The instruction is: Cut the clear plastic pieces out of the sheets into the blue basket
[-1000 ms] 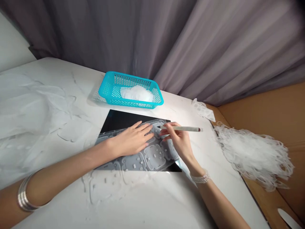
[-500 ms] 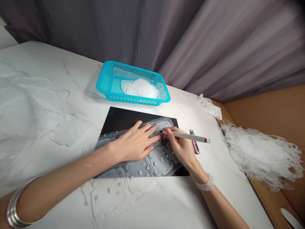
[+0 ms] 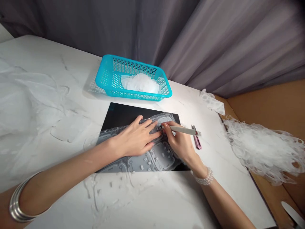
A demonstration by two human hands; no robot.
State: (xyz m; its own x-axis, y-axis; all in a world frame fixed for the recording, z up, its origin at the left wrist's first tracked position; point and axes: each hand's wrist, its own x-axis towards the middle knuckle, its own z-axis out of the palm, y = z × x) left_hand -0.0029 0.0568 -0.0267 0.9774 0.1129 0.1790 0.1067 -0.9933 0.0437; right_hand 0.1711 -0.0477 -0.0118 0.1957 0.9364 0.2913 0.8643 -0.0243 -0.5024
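The turquoise basket (image 3: 130, 94), at 12 o'clock from the hands, holds white translucent pieces (image 3: 140, 83). At its 6 o'clock, the left hand (image 3: 135, 140) lies flat with loose fingers on the clear sheet (image 3: 157, 157). The right hand (image 3: 181, 143) pinches a thin tool (image 3: 183, 129).

Translucent moulded sheet (image 3: 152, 159) lies flat on a black mat (image 3: 121, 114), slim white tool (image 3: 184, 129) angled above.

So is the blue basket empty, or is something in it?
Not empty: the blue basket holds a small heap of white pieces on its floor. The heap sits below the rim, so the basket is only partly filled.
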